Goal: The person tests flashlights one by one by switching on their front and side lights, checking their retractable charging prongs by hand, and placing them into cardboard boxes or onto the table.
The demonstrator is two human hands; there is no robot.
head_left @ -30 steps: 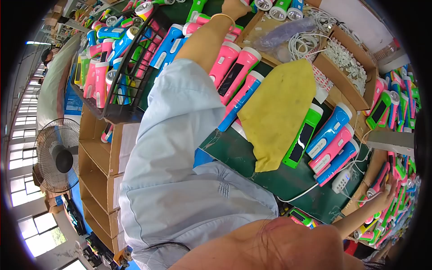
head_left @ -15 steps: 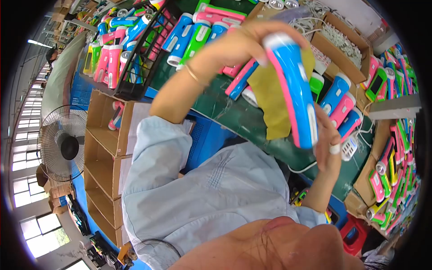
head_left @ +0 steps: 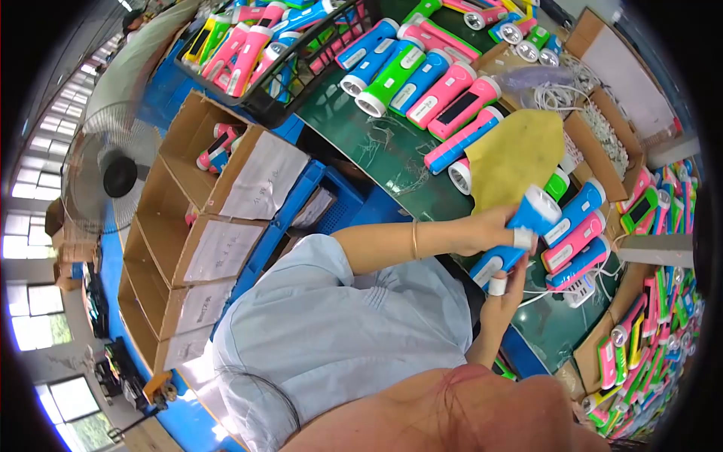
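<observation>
Both hands hold a blue flashlight [head_left: 499,262] with a white-rimmed head, tilted so its head points to the upper right. My left hand [head_left: 493,228], with a bracelet at its wrist and white tape on a finger, wraps around its middle below the head. Closed on the lower body near the tail is my right hand [head_left: 509,292], also with a taped finger. Just beyond the left hand lies a yellow cloth [head_left: 520,154] on the green table [head_left: 403,177]; whether the hand touches it I cannot tell. Right of the hands lies a pink flashlight [head_left: 574,242] among blue ones.
A row of flashlights [head_left: 440,94] lies across the table's far side. A black crate [head_left: 279,113] full of flashlights stands at the upper left. Cardboard compartments [head_left: 177,248] and a fan [head_left: 119,177] are on the left. A white power strip [head_left: 580,290] with cables lies at the right.
The flashlight has moved down, away from the camera, and turned so its head points to the upper right. My left hand has shifted from its head to its middle. The view has swung too.
</observation>
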